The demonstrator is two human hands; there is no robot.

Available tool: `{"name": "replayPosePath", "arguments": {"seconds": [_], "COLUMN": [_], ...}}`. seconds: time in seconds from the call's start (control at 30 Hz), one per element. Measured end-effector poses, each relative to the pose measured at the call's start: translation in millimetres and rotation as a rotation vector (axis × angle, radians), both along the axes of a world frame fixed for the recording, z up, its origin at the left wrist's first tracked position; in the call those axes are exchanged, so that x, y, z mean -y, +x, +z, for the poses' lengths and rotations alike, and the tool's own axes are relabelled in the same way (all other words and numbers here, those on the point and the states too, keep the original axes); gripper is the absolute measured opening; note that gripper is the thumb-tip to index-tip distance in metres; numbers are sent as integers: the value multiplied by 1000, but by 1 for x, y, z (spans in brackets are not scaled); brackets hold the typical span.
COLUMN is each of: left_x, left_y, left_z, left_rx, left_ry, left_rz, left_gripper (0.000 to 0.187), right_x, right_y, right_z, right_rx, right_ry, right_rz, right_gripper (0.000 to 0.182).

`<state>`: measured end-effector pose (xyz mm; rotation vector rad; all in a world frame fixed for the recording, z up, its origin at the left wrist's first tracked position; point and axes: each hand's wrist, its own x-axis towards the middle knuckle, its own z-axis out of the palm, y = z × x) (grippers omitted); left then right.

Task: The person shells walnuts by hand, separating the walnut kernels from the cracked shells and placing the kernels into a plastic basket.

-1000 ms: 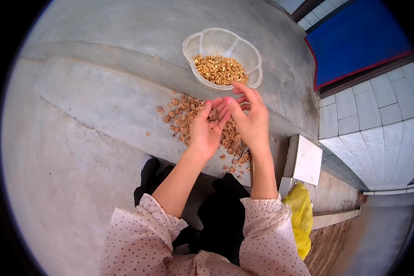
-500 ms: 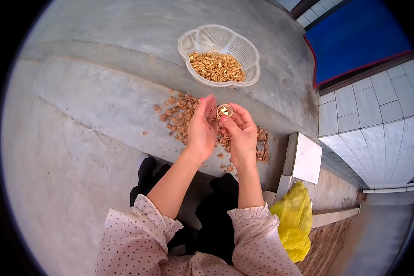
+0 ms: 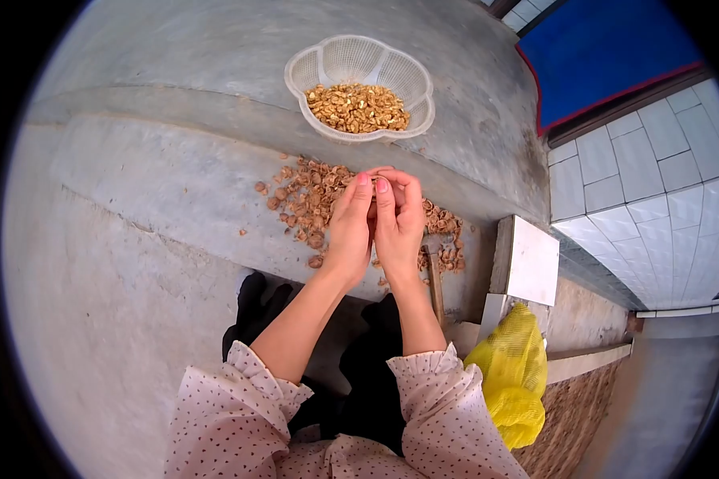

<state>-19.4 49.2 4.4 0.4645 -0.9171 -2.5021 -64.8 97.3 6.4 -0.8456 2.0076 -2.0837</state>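
We look down on a broad grey concrete step (image 3: 160, 184), by far the biggest thing here, with a white tiled wall (image 3: 655, 207) off at three o'clock and a blue panel (image 3: 607, 48) at one o'clock. At five o'clock a yellow mesh bag (image 3: 513, 375) slumps beside a pale slab (image 3: 533, 262).

At twelve o'clock sits the white plastic basket (image 3: 311, 68), scalloped at the rim and about half filled with golden walnut kernels (image 3: 357, 108). Between it and us, the shell pile (image 3: 303, 199) spreads across the step, running on to three o'clock of the hands.

Our left hand (image 3: 348, 235) and right hand (image 3: 399, 227) are pressed side by side above that pile, fingertips up and pinched together on something small. The nut piece itself is hidden between the fingers, so we cannot tell its shape or how firmly it is clamped; it lies at the fingertips, just short of the basket.

To do this well, we judge it best to work with thumbs braced against each other, prising gently so the kernel comes free whole, and keeping the hands over the pile so fragments fall there and not among the kernels.
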Motion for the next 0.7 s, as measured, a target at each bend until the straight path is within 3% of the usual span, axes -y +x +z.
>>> {"name": "replayPosePath", "arguments": {"seconds": [0.03,0.17,0.27,0.7], "left_x": [-1,5,8,18], "left_y": [1,7,10,18], "left_z": [1,3,-1,-13], "left_rx": [-46,-142,-152,123], "left_ry": [125,213,336,575], "left_rz": [13,11,19,22], "left_gripper": [38,36,34,28], "right_x": [-2,-2,-5,-6], "right_y": [1,2,8,12], "right_z": [2,-8,-12,-44], "right_rx": [-17,-57,-261,-570], "right_ry": [81,94,228,255], "right_rz": [-17,50,9,13], "right_gripper": [15,16,16,21]}}
